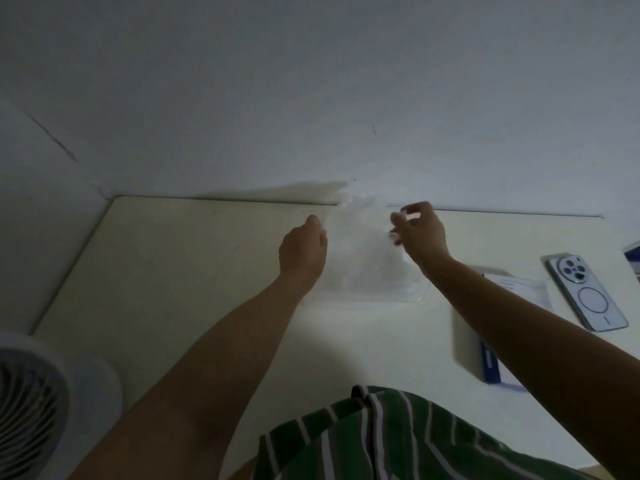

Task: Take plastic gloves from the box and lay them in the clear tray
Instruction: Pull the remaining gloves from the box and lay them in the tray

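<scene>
Currently both hands are reaching out over the cream tabletop (180, 271) at the middle of the frame, with a thin translucent plastic glove (360, 233) hanging spread between them. The right hand (420, 235) is pinching the glove's right edge, its grip clamped on the film between thumb and curled fingers. The left hand (303, 247) is showing its back to the camera and touching the glove's left edge; its fingers are curling out of sight, so I cannot tell whether that grip is closed on the glove. The glove is hanging above a clear shallow plastic tray (420, 296), which is lying on the tabletop just below the hands. Whether the glove's lower end is touching the tray is too blurred to tell.

At the right of the frame a white and blue cardboard box (493, 370) is sitting on the tabletop, partly hidden under the right forearm. Further right a pale blue smartphone (587, 294) is lying face down. A white fan (34, 396) is showing at the lower left, and a green striped shirt (398, 441) is filling the bottom edge.
</scene>
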Available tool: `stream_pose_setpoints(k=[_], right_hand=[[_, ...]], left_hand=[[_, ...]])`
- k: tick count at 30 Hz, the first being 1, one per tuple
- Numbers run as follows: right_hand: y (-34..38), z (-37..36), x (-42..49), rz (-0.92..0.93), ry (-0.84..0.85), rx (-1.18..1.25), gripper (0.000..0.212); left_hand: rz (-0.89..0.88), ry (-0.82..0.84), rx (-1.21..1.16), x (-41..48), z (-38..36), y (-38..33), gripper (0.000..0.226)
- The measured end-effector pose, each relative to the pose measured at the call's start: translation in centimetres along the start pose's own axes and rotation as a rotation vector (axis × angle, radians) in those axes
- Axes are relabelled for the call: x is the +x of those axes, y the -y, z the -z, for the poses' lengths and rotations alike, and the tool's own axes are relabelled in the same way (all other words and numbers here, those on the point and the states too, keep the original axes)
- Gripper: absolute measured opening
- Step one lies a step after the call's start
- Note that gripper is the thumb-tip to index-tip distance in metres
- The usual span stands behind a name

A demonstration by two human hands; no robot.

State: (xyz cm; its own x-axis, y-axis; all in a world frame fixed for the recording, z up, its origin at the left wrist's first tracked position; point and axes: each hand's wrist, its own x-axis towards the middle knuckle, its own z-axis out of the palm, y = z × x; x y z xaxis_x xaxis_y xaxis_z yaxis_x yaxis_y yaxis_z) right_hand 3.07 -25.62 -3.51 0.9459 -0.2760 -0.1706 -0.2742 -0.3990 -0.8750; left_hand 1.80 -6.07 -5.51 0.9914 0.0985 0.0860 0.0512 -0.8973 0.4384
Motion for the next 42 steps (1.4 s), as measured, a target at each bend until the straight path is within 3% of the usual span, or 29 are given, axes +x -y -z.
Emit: stream_pose_setpoints(k=[2,4,7,10,13,15,17,19,20,23,25,30,33,35,39,42], right_hand=[[0.2,0.9,0.1,0.173,-0.17,-0.047,0.024],[0.9,1.3,-0.2,0.358,-0.225,-0.038,0.018],[1.9,0.7,-0.7,0.426,0.117,-0.017,0.015],[1.0,-1.2,-0.7,0.41,0.442,-0.368,0.019],[-0.7,-2.9,-0.3,0.251,0.578,-0.588,0.038],[-1.4,-3.6,-0.2,0.167,0.639,-0.627,0.05],[-1.7,-4.1,-0.2,0.147,0.662,-0.64,0.053],[-1.8,-4.7,-0.1,0.13,0.691,-0.601,0.052],[-1.9,-4.9,0.0,0.097,0.706,-0.556,0.051],[-2.3,-5.1,0.5,-0.023,0.726,-0.445,0.052],[-2.8,-4.9,1.1,-0.065,0.686,-0.444,0.056],[-3.7,-4.6,2.3,-0.181,0.615,-0.539,0.069],[-4.8,-5.6,2.7,-0.111,0.653,-0.697,0.073],[-5.3,-6.0,2.6,-0.176,0.696,-0.694,0.078],[-5.3,-6.2,2.5,-0.218,0.775,-0.738,0.104],[-5.0,-5.9,2.4,-0.209,0.794,-0.73,0.1]], left_hand=[[-0.09,0.03,0.1,0.1,-0.6,-0.6,0.018],[-0.135,0.059,0.177,0.3,-1.1,-0.9,0.017],[-0.173,0.114,0.345,0.4,-1.5,-1.1,0.016],[-0.209,0.17,0.453,0.2,-1.7,-1.0,0.017],[-0.187,0.126,0.44,0.1,-1.8,-0.5,0.037],[-0.333,-0.037,0.531,0.2,-1.8,-0.4,0.044],[-0.567,-0.166,0.542,0.4,-2.1,-0.8,0.035],[-0.666,-0.073,0.452,0.3,-2.4,-1.6,0.027],[-0.588,0.051,0.355,0.3,-2.6,-2.0,0.028],[-0.066,0.536,0.193,0.4,-4.0,-1.8,0.053],[0.027,0.668,0.157,0.4,-4.8,-0.7,0.077],[0.095,0.75,0.169,1.1,-6.2,0.9,0.102],[0.124,0.795,0.206,1.4,-6.9,1.2,0.105],[0.128,0.805,0.207,1.5,-7.3,1.4,0.107],[0.159,0.802,0.176,1.9,-8.1,1.7,0.11],[0.125,0.759,0.15,1.5,-8.3,2.0,0.107]])
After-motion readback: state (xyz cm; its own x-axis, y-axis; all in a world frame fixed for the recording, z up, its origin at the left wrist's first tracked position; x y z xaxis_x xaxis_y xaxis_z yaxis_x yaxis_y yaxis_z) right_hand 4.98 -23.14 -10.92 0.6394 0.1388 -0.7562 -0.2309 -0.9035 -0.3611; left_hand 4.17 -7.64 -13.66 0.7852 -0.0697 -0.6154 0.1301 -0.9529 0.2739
